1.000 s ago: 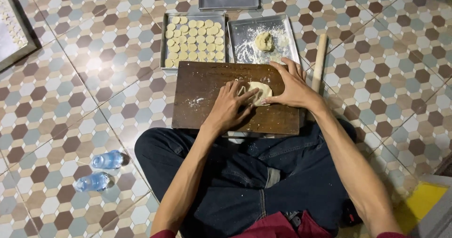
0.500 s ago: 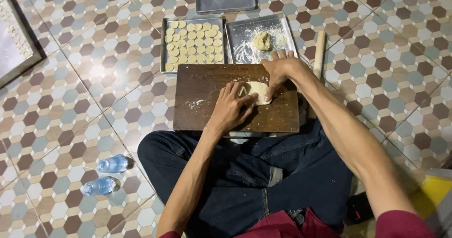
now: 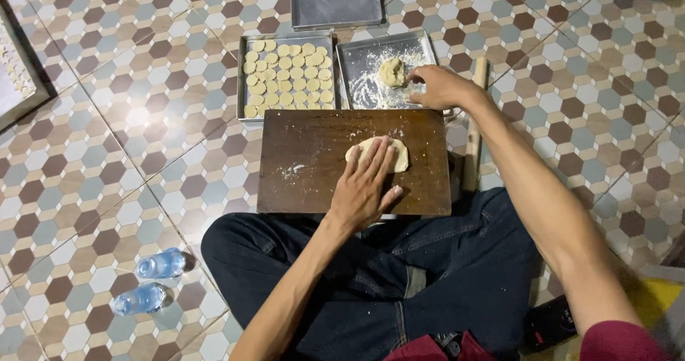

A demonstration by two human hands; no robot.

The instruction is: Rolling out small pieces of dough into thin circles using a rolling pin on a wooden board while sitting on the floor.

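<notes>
Bottles: two plastic water bottles (image 3: 150, 282) lie on the tiled floor (image 3: 107, 118) by the knee.
Left hand (image 3: 365, 186): flat, fingers spread, pressing one dough piece (image 3: 391, 154) on the wooden board (image 3: 314, 161).
Right hand (image 3: 442, 86): loosely curled over the floured tray (image 3: 357, 54), holding nothing, beside one dough lump (image 3: 392, 71).
Trays: three; one holds rows of dough discs (image 3: 289, 75).

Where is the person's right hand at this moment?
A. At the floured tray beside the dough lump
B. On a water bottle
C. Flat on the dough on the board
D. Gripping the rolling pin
A: the right hand reaches into the floured tray, next to the dough lump.
</notes>
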